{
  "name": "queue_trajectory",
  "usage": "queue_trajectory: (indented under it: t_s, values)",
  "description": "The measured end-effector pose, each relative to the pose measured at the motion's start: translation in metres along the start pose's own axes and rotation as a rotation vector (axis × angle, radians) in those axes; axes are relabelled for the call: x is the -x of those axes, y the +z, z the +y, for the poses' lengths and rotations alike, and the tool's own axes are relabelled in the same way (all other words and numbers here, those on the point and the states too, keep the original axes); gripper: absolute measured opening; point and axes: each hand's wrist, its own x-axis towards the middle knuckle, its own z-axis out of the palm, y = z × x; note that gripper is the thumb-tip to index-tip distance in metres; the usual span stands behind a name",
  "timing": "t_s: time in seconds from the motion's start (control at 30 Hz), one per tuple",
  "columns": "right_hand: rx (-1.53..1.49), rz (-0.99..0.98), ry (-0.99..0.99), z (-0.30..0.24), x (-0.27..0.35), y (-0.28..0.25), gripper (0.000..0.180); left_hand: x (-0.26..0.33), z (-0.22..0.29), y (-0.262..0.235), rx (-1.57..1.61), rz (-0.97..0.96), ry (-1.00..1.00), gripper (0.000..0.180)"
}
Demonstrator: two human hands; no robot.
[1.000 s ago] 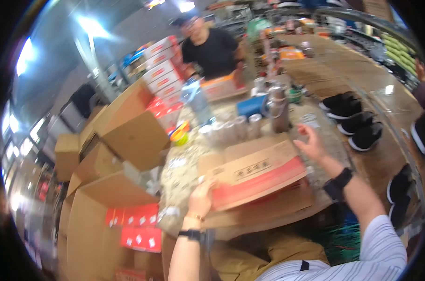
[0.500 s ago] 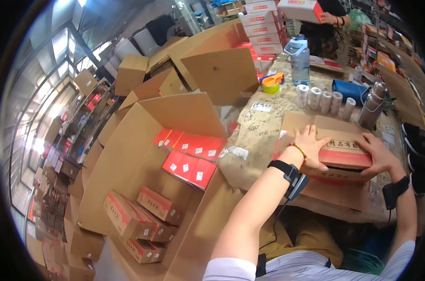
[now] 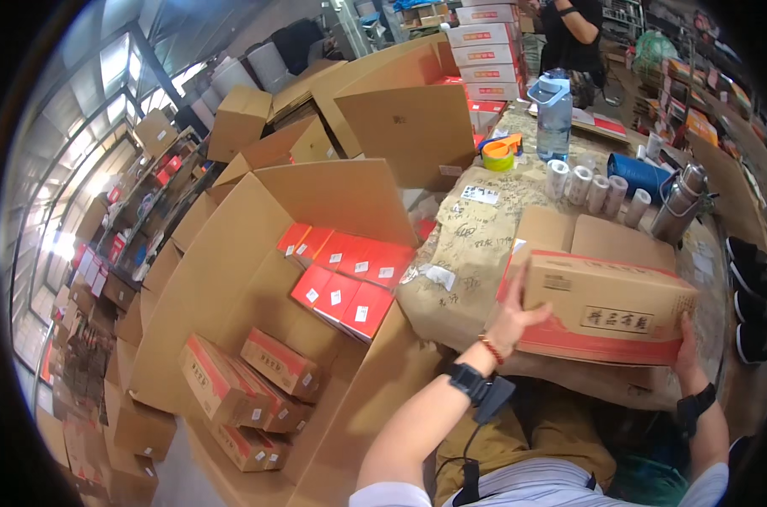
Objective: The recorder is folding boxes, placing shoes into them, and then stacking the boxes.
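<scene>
A closed brown-and-red shoebox is held between my two hands, tilted over the near part of the work table. My left hand grips its left end, with the thumb on the front face. At the opposite end my right hand is wrapped round the corner, its fingers partly hidden. Behind the shoebox lies an open piece of brown cardboard with raised flaps.
A large open carton at left holds red boxes and brown-and-red boxes. Paper rolls, a steel flask, a water bottle and tape stand farther back. Black shoes are at right. Another person stands beyond.
My hands have shifted from the box's top to its two ends. The shoebox is now raised and tipped, showing its long printed face. The other person's white-and-red box has gone from view.
</scene>
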Motion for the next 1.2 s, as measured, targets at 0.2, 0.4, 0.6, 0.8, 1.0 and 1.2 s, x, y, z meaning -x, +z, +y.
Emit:
queue_trajectory:
  t_s: [0.2, 0.4, 0.6, 0.8, 1.0, 1.2]
  values:
    - [-0.401, 0.02, -0.023, 0.025, -0.033, 0.121, 0.059, 0.02, 0.084, -0.052, 0.311, -0.003, 0.512, 0.09]
    - [-0.187, -0.186, -0.038, 0.094, -0.039, 0.25, 0.098, 0.06, -0.017, -0.041, -0.172, 0.502, 0.297, 0.074]
    - [0.881, -0.066, -0.443, 0.062, -0.07, 0.143, 0.062, 0.033, 0.042, -0.111, 0.172, 0.609, 0.305, 0.056]
    - [1.152, 0.208, -0.347, 0.083, -0.057, 0.083, 0.042, -0.031, 0.075, -0.249, 0.122, 0.949, 0.074, 0.069]
    - [1.128, 0.106, -0.351, 0.078, -0.061, 0.11, 0.038, -0.01, 0.041, -0.421, -0.537, 0.896, -0.069, 0.057]
    - [0.974, 0.089, -0.402, 0.067, -0.09, 0.089, 0.034, -0.056, 0.045, -0.233, -1.452, 1.033, 0.497, 0.07]
